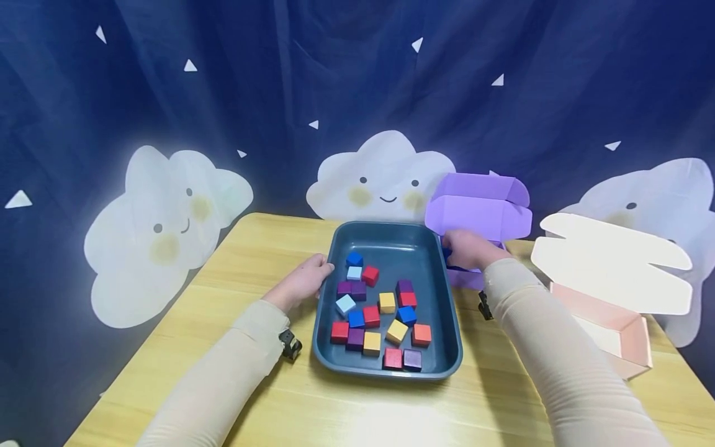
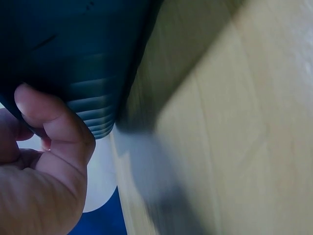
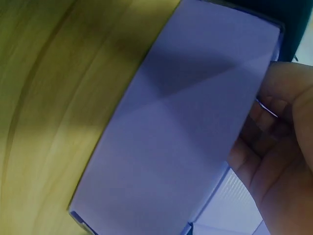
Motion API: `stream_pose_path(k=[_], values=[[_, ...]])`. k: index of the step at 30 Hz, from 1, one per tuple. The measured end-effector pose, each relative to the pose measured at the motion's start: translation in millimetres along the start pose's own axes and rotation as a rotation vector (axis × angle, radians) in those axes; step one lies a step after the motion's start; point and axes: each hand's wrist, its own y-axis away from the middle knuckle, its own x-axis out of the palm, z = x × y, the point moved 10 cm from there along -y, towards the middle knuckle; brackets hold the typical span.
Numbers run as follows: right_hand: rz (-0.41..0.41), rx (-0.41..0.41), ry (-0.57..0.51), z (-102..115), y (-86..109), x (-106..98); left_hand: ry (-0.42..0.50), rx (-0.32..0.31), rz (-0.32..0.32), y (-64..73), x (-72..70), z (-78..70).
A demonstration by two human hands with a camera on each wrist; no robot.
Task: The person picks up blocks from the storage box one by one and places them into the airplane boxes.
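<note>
Far left: navy curtain (image 1: 268,74) with white triangles (image 1: 190,66) and printed cloud (image 1: 151,230). Below, wooden table (image 1: 262,248). Then left sleeve (image 1: 223,379), pale, black clip (image 1: 290,344) at the cuff.

Left hand (image 1: 301,279) clamped on left rim of dark teal tray (image 1: 402,248), thumb against the wall; other fingers partly hidden even in left wrist view.

Tray mid-table, second cloud (image 1: 385,167) behind. Loose cubes inside. Left part: red cube (image 1: 339,332) low down, next to purple cube (image 1: 355,339) and yellow cube (image 1: 372,343). Further back: pale blue cube (image 1: 346,304), askew, two more purple ones side by side, blue cube (image 1: 354,259) farthest back. Middle: more red, blue, yellow. Right part: purple just behind red, blue in front, orange cube (image 1: 421,335) near right wall. Nearest front rim: red beside dark purple.

Just right of tray: purple box (image 1: 466,279), lid up. Right hand (image 1: 466,248) at its left end, fingers inside, mostly hidden by the box wall. Cannot tell if apart, together or clamped on anything. Blue patch (image 1: 447,254) by the fingertips, too hidden to identify.

Then right sleeve (image 1: 536,329), same pale fabric. Far right: peach box (image 1: 637,344), lid open, partly behind that sleeve. Third cloud (image 1: 681,186) behind, cropped.
</note>
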Motion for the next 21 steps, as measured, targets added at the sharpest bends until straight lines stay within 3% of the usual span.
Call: stream_pose_path(k=[9,21], values=[[-0.025,0.016,0.041,-3.7,-5.9,11.5,-0.012,-0.022,-0.003,2.0,0.5,0.8],[0.019,0.129,-0.014,-13.1,-4.9,21.6,-0.01,-0.006,-0.007,-0.5,-0.3,1.7]])
